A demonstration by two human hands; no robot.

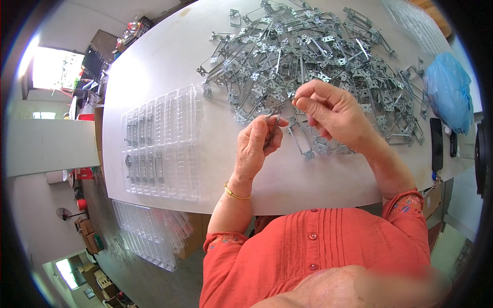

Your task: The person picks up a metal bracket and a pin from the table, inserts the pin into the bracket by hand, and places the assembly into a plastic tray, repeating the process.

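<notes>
My left hand (251,143) is closed on a thin grey metal bracket (272,132), which sticks up past the thumb and fingertips. Just to its right, my right hand (336,113) is pinched at thumb and forefinger; something small and dark shows at the tips, too small to name. Both hands are above the near edge of a large heap of metal brackets (303,56), each a narrow bar frame with flat, holed end plates. Left of the hands lies a clear plastic tray (186,169) with rows of slots. Several brackets (145,167) sit upright in its left-hand slots, in two groups.
Everything lies on a white table (149,66). More clear trays (154,236) are stacked below its left front edge, and others (416,23) lie at the far right. A blue plastic bag (449,90) and a black phone (436,143) are at the right edge.
</notes>
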